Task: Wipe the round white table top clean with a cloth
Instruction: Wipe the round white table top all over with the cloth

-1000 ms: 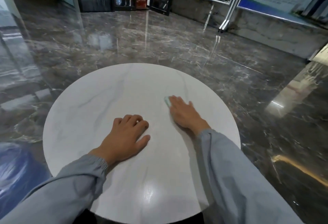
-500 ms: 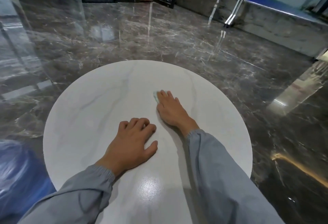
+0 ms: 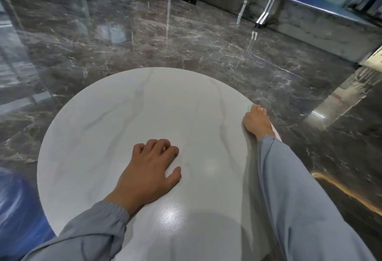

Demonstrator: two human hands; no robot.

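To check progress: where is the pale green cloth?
Head view: pale green cloth lies under the right hand, at the right edge of the round white table top.

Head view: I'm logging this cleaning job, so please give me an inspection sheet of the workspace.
Surface: round white veined table top, glossy, glare patch towards the near edge.
Job's things: pale green cloth, only a corner shows beyond the right hand fingertips, at the right rim.
Clutter: nothing seen.
Grips: left hand rests on the top, fingers loosely curled, holding nothing; right hand presses flat on the cloth.
Cables: nothing seen.
Surroundings: polished dark marble floor, reflective.
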